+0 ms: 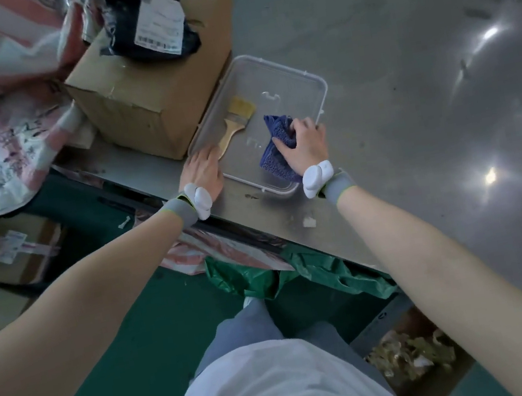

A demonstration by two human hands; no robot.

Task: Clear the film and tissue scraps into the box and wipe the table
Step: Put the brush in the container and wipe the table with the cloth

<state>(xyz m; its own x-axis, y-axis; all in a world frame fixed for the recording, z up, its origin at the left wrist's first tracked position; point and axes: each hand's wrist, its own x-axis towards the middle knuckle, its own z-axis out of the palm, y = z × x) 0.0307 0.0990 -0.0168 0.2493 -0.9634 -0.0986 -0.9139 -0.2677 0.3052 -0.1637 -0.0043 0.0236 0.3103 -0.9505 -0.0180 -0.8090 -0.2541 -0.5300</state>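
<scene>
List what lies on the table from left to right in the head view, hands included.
Cardboard box → left hand at the clear tray's corner → paintbrush → blue cloth → right hand gripping the cloth.

A single wide-angle view looks from the person's head steeply down and forward, so both forearms run up from the lower corners to the left hand and the right hand at mid-frame. The grey table fills the upper right and runs off the frame, its near edge crossing on a slant. Straight lines bend toward the frame's edges.
</scene>
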